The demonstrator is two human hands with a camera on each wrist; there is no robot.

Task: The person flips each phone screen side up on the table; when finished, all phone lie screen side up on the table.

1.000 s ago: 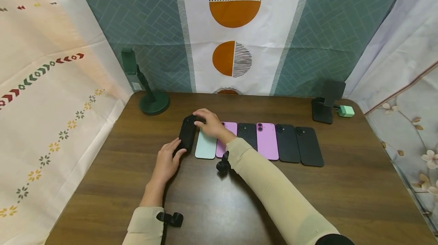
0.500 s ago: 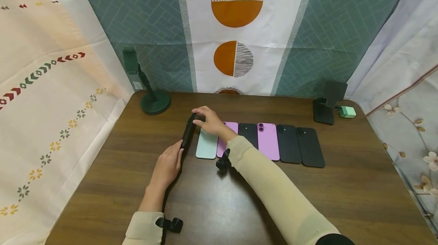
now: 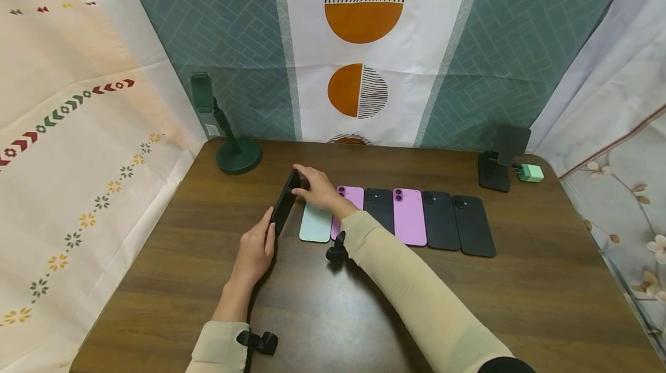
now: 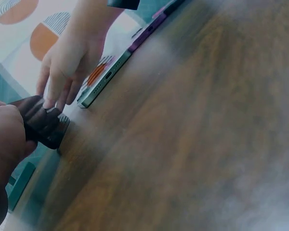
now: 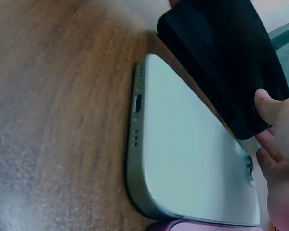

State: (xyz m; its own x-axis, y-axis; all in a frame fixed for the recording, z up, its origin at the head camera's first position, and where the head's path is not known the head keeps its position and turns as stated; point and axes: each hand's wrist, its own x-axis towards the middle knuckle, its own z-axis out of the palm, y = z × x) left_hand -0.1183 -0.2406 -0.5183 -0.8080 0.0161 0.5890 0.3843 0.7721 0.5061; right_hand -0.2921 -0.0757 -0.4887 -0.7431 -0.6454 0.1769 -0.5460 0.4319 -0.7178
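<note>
Both hands hold a black smartphone point(image 3: 284, 204) at the left end of a row of phones, tilted up onto its long edge. My left hand point(image 3: 254, 250) grips its near end, thumb on the side toward the row. At the far end, my right hand point(image 3: 318, 189) pinches it between thumb and fingers. The phone's dark glossy face point(image 5: 221, 57) turns toward the row in the right wrist view. Right beside it a mint-green phone point(image 5: 192, 149) lies back up, its far part hidden by my right hand in the head view.
Rightward in the row lie a pink phone point(image 3: 351, 195), a black one point(image 3: 378, 208), another pink one point(image 3: 410, 220) and two more black phones point(image 3: 441, 222). A green stand point(image 3: 238, 156) is at the back left; a black stand point(image 3: 493, 172) and a pale green charger point(image 3: 531, 173) at the back right.
The black phone has gone from lying nearly flat, back up with its camera showing, through edge-on, to tilted with its glossy face toward the row. Both hands have kept hold of it.
</note>
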